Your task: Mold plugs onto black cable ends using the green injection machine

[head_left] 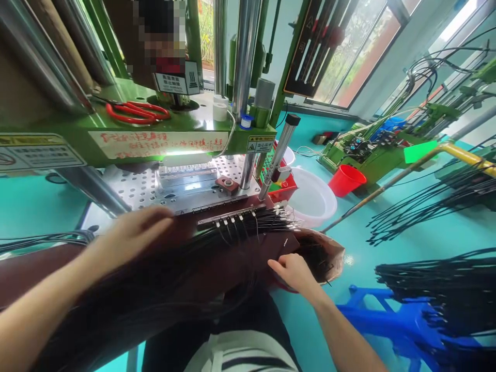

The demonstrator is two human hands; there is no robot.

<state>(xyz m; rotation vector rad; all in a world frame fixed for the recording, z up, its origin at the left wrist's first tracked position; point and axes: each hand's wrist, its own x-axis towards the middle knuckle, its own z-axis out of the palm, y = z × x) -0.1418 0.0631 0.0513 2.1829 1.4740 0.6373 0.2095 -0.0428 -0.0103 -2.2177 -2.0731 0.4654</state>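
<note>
My left hand (141, 230), smeared by motion, is over the near edge of the press bed, its fingers stretched out and apart; I see nothing held in it. Below it lies a thick bundle of black cables (166, 268) on a brown board. Several cables with pale ends (232, 221) sit in a row along a slotted strip (209, 222) at the bed's front edge. My right hand (292, 271) is to the right, by the board's edge, with curled fingers; whatever they hold is hidden. A metal mold (189, 178) lies on the perforated bed (132, 186).
Red-handled scissors (137, 112) lie on the green press's ledge. Beyond my right hand stand a bag-lined bin (335, 258), a white tub (313, 194) and a red bucket (346, 181). A blue stand (383, 315) with more black cables is at the right.
</note>
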